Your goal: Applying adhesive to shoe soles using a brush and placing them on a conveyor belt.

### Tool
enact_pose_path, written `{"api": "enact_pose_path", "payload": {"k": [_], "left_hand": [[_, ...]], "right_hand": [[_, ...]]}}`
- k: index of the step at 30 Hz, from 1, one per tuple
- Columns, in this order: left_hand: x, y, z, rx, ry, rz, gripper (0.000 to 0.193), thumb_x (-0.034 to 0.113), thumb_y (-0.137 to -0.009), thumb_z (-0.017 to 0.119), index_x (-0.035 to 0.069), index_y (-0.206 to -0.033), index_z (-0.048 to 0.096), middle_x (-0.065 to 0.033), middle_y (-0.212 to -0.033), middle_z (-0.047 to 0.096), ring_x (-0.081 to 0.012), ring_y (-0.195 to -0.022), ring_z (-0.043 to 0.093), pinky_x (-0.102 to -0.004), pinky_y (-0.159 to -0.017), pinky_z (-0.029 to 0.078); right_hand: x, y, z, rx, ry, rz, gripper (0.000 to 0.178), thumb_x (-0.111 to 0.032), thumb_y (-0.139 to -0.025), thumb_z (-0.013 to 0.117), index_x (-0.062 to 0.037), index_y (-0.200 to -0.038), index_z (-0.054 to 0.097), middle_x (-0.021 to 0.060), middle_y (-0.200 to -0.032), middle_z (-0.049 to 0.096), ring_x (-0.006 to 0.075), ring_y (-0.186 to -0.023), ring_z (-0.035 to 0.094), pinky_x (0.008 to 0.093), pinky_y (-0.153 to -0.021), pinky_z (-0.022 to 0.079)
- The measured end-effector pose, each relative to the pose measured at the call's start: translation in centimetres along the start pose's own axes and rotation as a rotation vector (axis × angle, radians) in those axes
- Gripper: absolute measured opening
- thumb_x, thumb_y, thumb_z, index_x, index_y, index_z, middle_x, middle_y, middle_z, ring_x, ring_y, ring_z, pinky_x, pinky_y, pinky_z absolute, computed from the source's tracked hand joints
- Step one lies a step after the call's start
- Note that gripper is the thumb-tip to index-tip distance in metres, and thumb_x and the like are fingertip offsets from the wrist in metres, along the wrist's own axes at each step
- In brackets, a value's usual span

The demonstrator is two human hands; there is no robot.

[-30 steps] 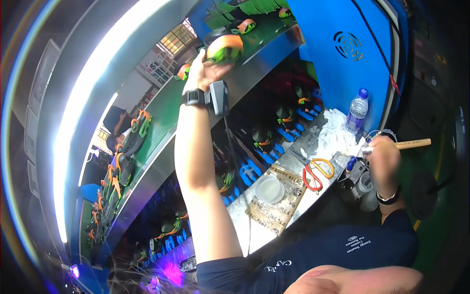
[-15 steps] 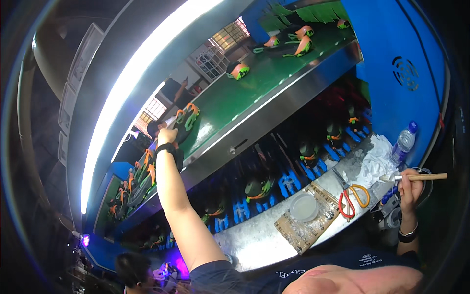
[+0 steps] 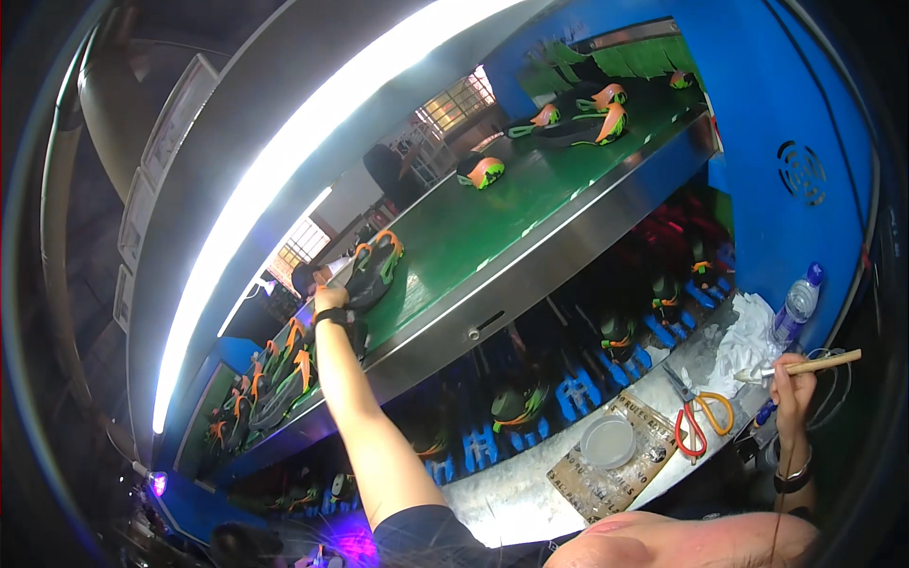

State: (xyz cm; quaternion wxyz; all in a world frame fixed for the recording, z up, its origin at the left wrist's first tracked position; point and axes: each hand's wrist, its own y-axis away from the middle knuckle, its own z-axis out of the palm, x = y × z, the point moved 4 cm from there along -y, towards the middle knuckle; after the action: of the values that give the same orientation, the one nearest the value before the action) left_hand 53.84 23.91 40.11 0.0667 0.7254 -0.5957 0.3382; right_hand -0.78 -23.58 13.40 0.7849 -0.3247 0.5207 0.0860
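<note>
Right hand (image 3: 793, 383) closed around wooden-handled tool (image 3: 828, 362), right side of frame.
Handle points right, slightly up; long axis near-horizontal. Left hand (image 3: 329, 297) at black-orange shoe (image 3: 381, 275), left of centre; can't tell finger opening.

A long tube lamp (image 3: 248, 194) gives very strong white light, so it is burnt out completely, and the green belt (image 3: 530, 208) has a soft shine. Below this belt it is quite dark, with a violet glow (image 3: 352, 540) near the lower edge. The fisheye lens bends the straight edges and blackens the corners, and the left hand (image 3: 328, 296) looks small and not very sharp.
</note>
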Motion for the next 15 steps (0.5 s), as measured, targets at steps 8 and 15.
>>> {"api": "enact_pose_path", "payload": {"k": [8,15], "left_hand": [[4.7,11.6,-6.9,-0.071,-0.006,0.651,0.026,-0.004,-0.056,0.047,-0.001,-0.081,0.048,-0.0059,-0.075,0.051,-0.0129,-0.064,0.049,-0.0226,-0.057,0.041],[9.9,19.1,-4.0,-0.369,-0.426,0.592,0.072,0.047,-0.056,0.07,-0.005,-0.099,0.045,-0.0215,-0.096,0.052,-0.0264,-0.093,0.052,-0.0319,-0.081,0.04]], "right_hand": [[0.3,-0.2,2.1,-0.126,-0.067,0.079,0.007,-0.006,-0.079,0.048,-0.0002,-0.084,0.048,-0.0018,-0.056,0.04,0.0027,-0.045,0.034,0.0163,-0.041,0.026],[-0.3,0.9,2.4,-0.162,-0.103,0.096,0.008,-0.007,-0.078,0.05,-0.0006,-0.083,0.049,-0.0017,-0.057,0.042,0.0024,-0.046,0.036,0.016,-0.042,0.027]]}}
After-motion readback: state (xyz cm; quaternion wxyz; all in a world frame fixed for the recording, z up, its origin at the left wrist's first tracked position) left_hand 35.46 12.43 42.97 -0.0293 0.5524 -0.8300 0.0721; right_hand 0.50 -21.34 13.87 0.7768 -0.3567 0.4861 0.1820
